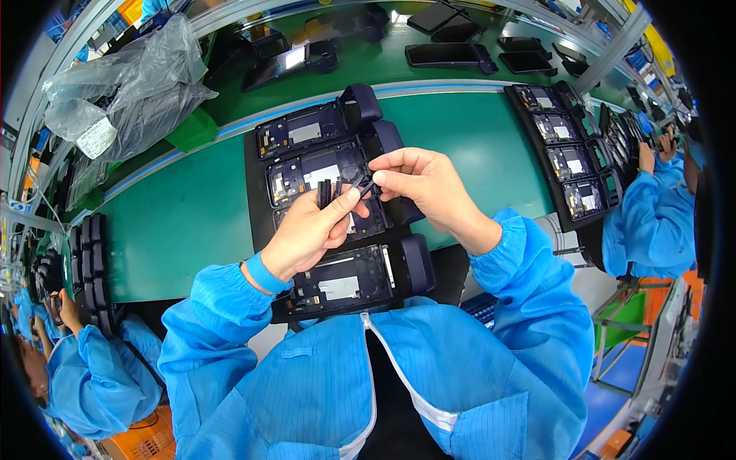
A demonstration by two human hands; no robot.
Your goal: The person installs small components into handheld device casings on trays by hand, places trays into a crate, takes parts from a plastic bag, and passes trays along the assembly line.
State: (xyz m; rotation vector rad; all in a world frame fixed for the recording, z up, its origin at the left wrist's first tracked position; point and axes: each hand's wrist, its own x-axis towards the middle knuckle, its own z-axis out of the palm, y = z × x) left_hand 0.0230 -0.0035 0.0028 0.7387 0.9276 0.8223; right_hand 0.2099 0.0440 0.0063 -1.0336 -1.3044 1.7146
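Observation:
My left hand [310, 230] is closed around several small black strips [325, 192] that stick up between thumb and fingers. Thumb and forefinger of my right hand [433, 188] pinch a small dark piece [368, 186] beside the left fingertips. Both hands hover over a column of opened dark handheld device housings on a black tray [259, 203]. The farthest housing [303, 132] and the nearest housing [341, 282] show their inner parts and pale rectangles. My hands partly cover the housings between them. Bulky dark end pieces [362, 106] rise at the right of the housings.
A green belt [176, 230] runs under the tray. Another tray of similar housings [567, 161] lies right, near a co-worker's blue sleeve [648, 211]. Dark devices [452, 54] rest on the shelf behind. A clear plastic bag [138, 84] sits far left; another co-worker [103, 376] is left.

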